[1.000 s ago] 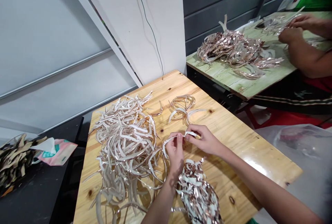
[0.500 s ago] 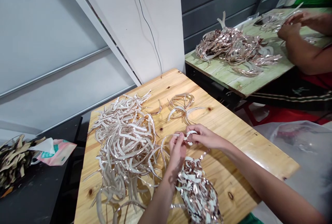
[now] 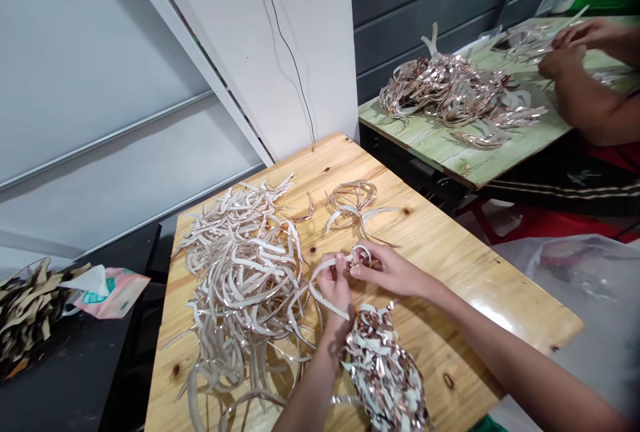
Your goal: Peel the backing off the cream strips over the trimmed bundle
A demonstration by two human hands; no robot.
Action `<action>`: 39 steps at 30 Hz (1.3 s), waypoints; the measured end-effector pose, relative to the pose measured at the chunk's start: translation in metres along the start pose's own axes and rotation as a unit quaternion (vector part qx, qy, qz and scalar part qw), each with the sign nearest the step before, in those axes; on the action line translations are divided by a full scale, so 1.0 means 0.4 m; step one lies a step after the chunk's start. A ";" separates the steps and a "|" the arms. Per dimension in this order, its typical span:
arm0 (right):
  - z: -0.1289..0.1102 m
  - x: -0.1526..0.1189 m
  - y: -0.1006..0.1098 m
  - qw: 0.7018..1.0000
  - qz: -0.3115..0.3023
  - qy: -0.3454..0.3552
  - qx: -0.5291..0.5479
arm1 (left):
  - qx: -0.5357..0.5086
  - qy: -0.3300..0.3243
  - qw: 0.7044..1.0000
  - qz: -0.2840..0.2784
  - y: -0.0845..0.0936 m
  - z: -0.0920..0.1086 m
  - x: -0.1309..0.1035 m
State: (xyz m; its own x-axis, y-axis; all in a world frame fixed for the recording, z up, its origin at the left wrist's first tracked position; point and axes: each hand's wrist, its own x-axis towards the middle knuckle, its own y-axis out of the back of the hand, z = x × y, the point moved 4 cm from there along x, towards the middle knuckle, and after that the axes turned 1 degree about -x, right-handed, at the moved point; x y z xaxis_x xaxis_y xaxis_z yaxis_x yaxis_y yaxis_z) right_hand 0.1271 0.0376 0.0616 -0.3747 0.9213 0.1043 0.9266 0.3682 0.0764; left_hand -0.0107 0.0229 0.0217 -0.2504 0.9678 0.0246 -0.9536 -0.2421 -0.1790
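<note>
Above the wooden table [image 3: 440, 325], my left hand [image 3: 337, 289] pinches a thin pale strip [image 3: 316, 280] with a shiny rose-gold side, which loops down past the wrist. My right hand [image 3: 383, 269] is closed on the same strip, with a small curl of it standing over the fingers. The fingertips of both hands nearly meet; what lies exactly between them is too small to make out. Left of my hands spreads a large tangled heap of similar strips [image 3: 245, 265]. Under my forearms lies a dense bunch of knotted shiny strips [image 3: 385, 369].
A loose coil of strips [image 3: 350, 202] lies beyond my hands. At the right, another person's hands [image 3: 570, 49] work over a green table [image 3: 465, 169] with a shiny strip pile [image 3: 450, 92]. A tissue pack [image 3: 117, 295] sits on a black table at left. A plastic bag [image 3: 565, 272] stands right.
My hands have shifted slightly left, and the left wrist has turned. The strip's free end now hangs in a loop over my left hand. The view has moved a little.
</note>
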 end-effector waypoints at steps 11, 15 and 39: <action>0.007 0.001 0.004 0.998 0.018 0.001 -0.055 | 0.071 -0.027 0.997 -0.020 -0.008 0.052 -0.017; -0.002 0.001 0.008 0.996 -0.019 0.017 -0.082 | -0.002 0.053 0.998 -0.020 -0.011 0.009 -0.013; 0.049 0.024 -0.027 0.990 0.037 -0.047 0.126 | -0.040 -0.027 0.999 0.021 -0.007 -0.014 -0.004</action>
State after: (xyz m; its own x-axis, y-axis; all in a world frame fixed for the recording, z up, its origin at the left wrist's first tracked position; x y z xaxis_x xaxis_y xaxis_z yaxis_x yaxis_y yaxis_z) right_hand 0.1143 0.0448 0.0425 -0.3113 0.9503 0.0057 0.9346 0.3072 -0.1795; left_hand -0.0067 0.0226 0.0164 -0.3005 0.9514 0.0680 -0.9263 -0.2741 -0.2586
